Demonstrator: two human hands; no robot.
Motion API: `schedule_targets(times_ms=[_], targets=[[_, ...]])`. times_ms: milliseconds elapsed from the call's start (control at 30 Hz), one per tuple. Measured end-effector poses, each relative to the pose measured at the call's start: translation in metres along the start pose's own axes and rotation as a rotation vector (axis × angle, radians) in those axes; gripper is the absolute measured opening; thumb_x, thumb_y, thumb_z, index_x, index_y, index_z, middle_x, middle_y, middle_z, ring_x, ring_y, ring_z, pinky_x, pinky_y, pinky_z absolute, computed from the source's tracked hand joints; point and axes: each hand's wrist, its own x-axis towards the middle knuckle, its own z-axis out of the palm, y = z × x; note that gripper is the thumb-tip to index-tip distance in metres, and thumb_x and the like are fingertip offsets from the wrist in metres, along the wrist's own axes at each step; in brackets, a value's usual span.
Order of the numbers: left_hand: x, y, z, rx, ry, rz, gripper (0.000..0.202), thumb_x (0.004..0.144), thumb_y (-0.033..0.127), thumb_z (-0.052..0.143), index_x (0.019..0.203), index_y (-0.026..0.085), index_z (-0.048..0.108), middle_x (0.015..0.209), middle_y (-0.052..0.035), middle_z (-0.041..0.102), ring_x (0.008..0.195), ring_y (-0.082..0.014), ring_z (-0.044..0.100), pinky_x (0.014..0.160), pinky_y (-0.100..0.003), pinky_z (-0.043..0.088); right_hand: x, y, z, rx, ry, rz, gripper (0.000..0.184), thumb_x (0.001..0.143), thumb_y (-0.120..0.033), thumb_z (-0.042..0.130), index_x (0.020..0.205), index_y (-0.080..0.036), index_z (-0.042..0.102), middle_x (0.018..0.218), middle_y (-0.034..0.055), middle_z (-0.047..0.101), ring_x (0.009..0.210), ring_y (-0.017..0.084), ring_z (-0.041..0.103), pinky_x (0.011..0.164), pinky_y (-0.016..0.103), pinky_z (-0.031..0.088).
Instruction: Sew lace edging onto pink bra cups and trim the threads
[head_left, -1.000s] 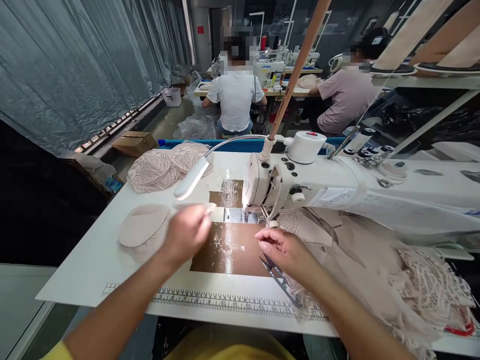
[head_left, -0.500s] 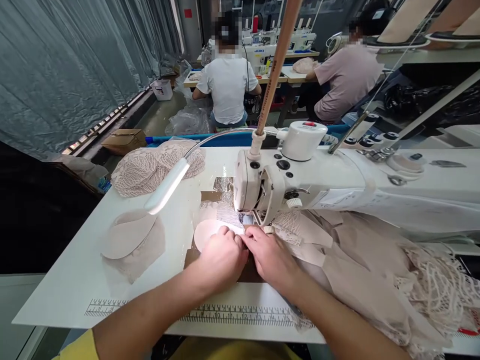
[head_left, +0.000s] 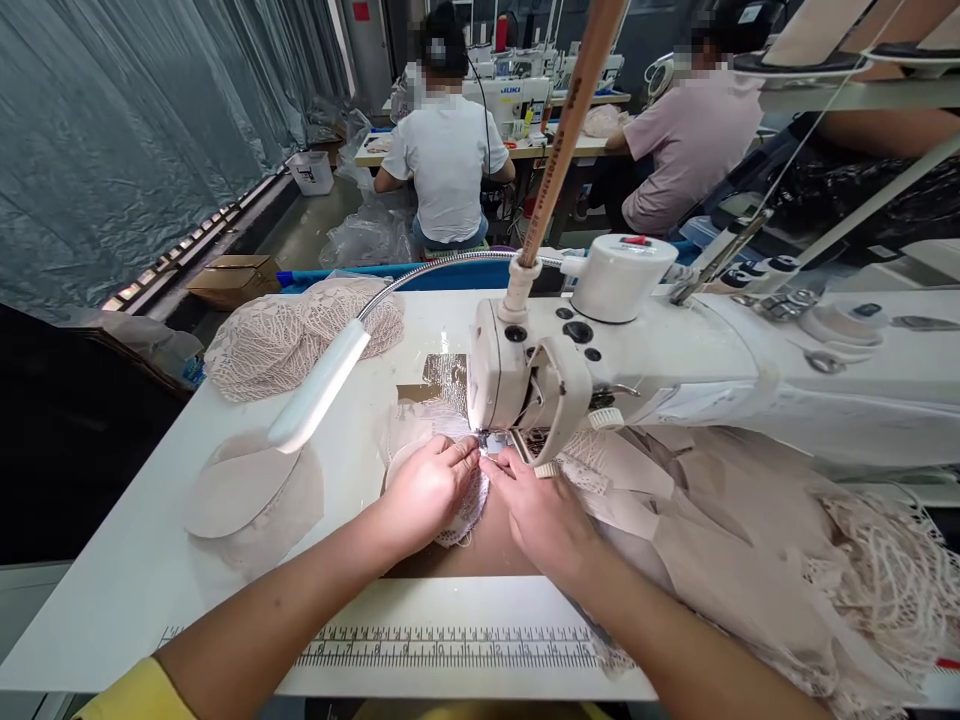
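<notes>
The fingers [head_left: 455,453] of the left hand [head_left: 426,497] are drawn together and press down on a lace piece [head_left: 471,508], close under the needle area of a white sewing machine [head_left: 501,362]. Their undersides are hidden, so one cannot tell whether they pinch the fabric. The right hand [head_left: 553,520] comes in from four o'clock, thumb and forefinger close together, the tips almost meeting the left ones near the edge of the piece; whether they grip it cannot be told either. The lace piece lies flat beneath the left hand, part showing at six o'clock of its fingertips and part at eleven, on a brown patch [head_left: 499,545] of the white worktop [head_left: 360,600].

With the hands as the centre of the dial, the machine's head stands at twelve to one o'clock. A lit lamp [head_left: 324,385] on a bent metal neck hangs at ten, and farther out at ten is a bundle of lace [head_left: 259,345]. At nine lie pale cut pieces [head_left: 244,492], overlapping one another. A heap of beige fabric [head_left: 739,530] spreads at three, with loose lace at its outer end. A printed ruler [head_left: 450,652] runs across six o'clock. Beyond the machine, a person in a white shirt [head_left: 442,172] sits at twelve and another in a pink shirt [head_left: 694,150] between one and two.
</notes>
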Motion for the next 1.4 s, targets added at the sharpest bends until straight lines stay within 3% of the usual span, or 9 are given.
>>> schedule_targets(times_ms=[333, 533, 700, 900, 1067, 1133, 1267, 1333, 1400], targets=[[0.005, -0.013, -0.015, -0.035, -0.013, 0.049, 0.030, 0.093, 0.014, 0.038, 0.111, 0.012, 0.062, 0.117, -0.0124, 0.064, 0.087, -0.0210, 0.055, 0.078, -0.034, 0.043, 0.002, -0.001, -0.001, 0.018, -0.002, 0.009, 0.049, 0.079, -0.002, 0.046, 0.118, -0.025, 0.064, 0.106, 0.0080, 0.065, 0.087, 0.023, 0.057, 0.071, 0.032, 0.042], [0.007, -0.014, -0.016, -0.075, -0.009, -0.012, 0.025, 0.092, 0.015, 0.042, 0.101, 0.014, 0.065, 0.100, -0.0110, 0.068, 0.080, -0.0204, 0.054, 0.074, -0.034, 0.042, 0.000, 0.001, 0.001, 0.044, -0.019, 0.021, 0.050, 0.075, -0.002, 0.048, 0.116, -0.024, 0.065, 0.103, 0.0075, 0.063, 0.081, 0.021, 0.055, 0.070, 0.031, 0.041], [0.005, -0.012, -0.021, -0.037, -0.019, -0.124, 0.028, 0.089, 0.017, 0.047, 0.112, 0.017, 0.063, 0.116, -0.0111, 0.064, 0.104, -0.0270, 0.052, 0.086, -0.041, 0.042, -0.003, 0.006, 0.005, 0.101, 0.061, 0.000, 0.053, 0.074, 0.000, 0.044, 0.117, -0.024, 0.064, 0.100, 0.0058, 0.062, 0.081, 0.019, 0.053, 0.069, 0.029, 0.039], [0.002, -0.010, -0.021, 0.005, -0.041, -0.234, 0.041, 0.090, 0.021, 0.046, 0.130, 0.020, 0.053, 0.136, -0.0112, 0.052, 0.131, -0.0374, 0.035, 0.103, -0.057, 0.031, -0.004, 0.012, 0.012, 0.197, 0.184, -0.096, 0.045, 0.079, -0.002, 0.044, 0.114, -0.020, 0.065, 0.088, 0.0048, 0.062, 0.075, 0.018, 0.052, 0.066, 0.027, 0.039], [-0.004, -0.011, -0.030, -0.101, -0.056, -0.318, 0.038, 0.083, 0.011, 0.047, 0.116, 0.022, 0.062, 0.139, -0.0069, 0.051, 0.133, -0.0380, 0.035, 0.104, -0.064, 0.029, -0.005, 0.016, 0.014, 0.347, 0.274, -0.129, 0.038, 0.084, -0.004, 0.039, 0.107, -0.016, 0.068, 0.094, 0.0078, 0.066, 0.076, 0.018, 0.057, 0.066, 0.028, 0.044], [-0.013, -0.008, -0.040, -0.207, -0.116, -0.280, 0.034, 0.077, 0.007, 0.049, 0.101, 0.022, 0.068, 0.136, -0.0036, 0.055, 0.133, -0.0356, 0.038, 0.107, -0.063, 0.026, -0.007, 0.017, 0.014, 0.406, 0.299, -0.144, 0.037, 0.086, -0.006, 0.038, 0.104, -0.016, 0.069, 0.093, 0.0085, 0.066, 0.078, 0.018, 0.059, 0.068, 0.028, 0.046], [-0.038, 0.006, -0.058, -0.531, -0.284, 0.003, 0.034, 0.071, 0.003, 0.053, 0.092, 0.024, 0.070, 0.123, 0.0005, 0.065, 0.133, -0.0277, 0.041, 0.112, -0.051, 0.028, -0.011, 0.020, 0.016, 0.485, 0.310, -0.238, 0.037, 0.085, -0.006, 0.040, 0.103, -0.019, 0.069, 0.088, 0.0064, 0.065, 0.076, 0.017, 0.058, 0.067, 0.028, 0.046], [-0.046, 0.010, -0.062, -0.624, -0.212, 0.047, 0.035, 0.074, 0.004, 0.051, 0.098, 0.023, 0.069, 0.119, -0.0023, 0.066, 0.131, -0.0245, 0.044, 0.109, -0.044, 0.036, -0.012, 0.021, 0.017, 0.514, 0.329, -0.305, 0.035, 0.086, -0.006, 0.041, 0.101, -0.020, 0.069, 0.083, 0.0054, 0.063, 0.074, 0.016, 0.056, 0.066, 0.028, 0.045], [-0.049, 0.009, -0.062, -0.639, -0.072, -0.018, 0.033, 0.079, 0.007, 0.050, 0.102, 0.021, 0.067, 0.116, -0.0055, 0.067, 0.124, -0.0225, 0.051, 0.105, -0.039, 0.042, -0.012, 0.021, 0.019, 0.521, 0.341, -0.360, 0.034, 0.086, -0.007, 0.042, 0.098, -0.021, 0.070, 0.079, 0.0044, 0.060, 0.072, 0.015, 0.053, 0.066, 0.027, 0.044]])
